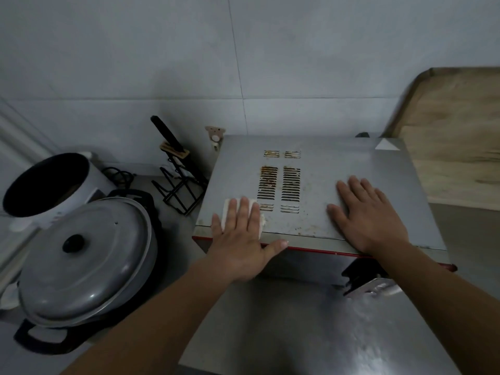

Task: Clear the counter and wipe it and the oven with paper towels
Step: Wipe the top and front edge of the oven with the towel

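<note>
So we had the left hand [238, 234] flat, fingers straight, pressing a folded paper towel [226, 212] onto the oven [324, 169] top near its front-left corner, right beside the rusty vents [280, 186]. Right hand [370, 215] lay open and empty, bracing the top near the front-right. Our worry was the towel snagging and shredding on those slots, or crumbs getting pushed down inside.

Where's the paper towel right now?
Head view: the white folded paper towel lies under the left hand on the grey metal oven top's front-left corner, beside the rusty vent slots.
</note>
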The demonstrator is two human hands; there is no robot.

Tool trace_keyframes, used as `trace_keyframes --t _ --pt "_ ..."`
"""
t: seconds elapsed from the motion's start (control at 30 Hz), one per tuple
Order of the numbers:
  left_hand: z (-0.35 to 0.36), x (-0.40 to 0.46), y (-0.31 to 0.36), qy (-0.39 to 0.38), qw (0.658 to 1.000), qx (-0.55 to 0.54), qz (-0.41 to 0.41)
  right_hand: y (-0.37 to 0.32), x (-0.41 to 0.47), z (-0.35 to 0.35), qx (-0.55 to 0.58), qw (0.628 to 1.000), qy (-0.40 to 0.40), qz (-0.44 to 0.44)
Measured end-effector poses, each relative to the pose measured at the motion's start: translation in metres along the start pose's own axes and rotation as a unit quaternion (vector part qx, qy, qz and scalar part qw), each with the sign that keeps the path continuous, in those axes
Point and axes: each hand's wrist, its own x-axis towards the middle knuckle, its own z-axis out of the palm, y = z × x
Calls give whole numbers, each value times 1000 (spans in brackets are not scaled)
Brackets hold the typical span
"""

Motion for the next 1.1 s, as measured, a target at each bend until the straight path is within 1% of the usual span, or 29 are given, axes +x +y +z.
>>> trace_keyframes --t 0.23,0.4,0.57,0.7,0.8,0.9,1.1 --pt "-31 61 25 -15 999 -31 11 0 0 0 6 1000 -5 -2" --pt "-46 95 32 -1 999 -33 10 0 0 0 13 1000 -8 2" --pt "-59 120 39 -2 999 -33 -12 0 1 0 13 1000 -12 2" --pt "-62 131 42 13 999 -43 -20 1 1 1 10 1000 -13 -1" --pt "-64 134 42 16 999 -46 -23 0 0 -1 14 1000 -12 0" --pt "-55 125 38 29 999 -34 -3 -1 -2 -2 12 1000 -12 -3" --pt "-31 71 33 21 998 -32 47 0 -2 -1 12 1000 -8 -2"
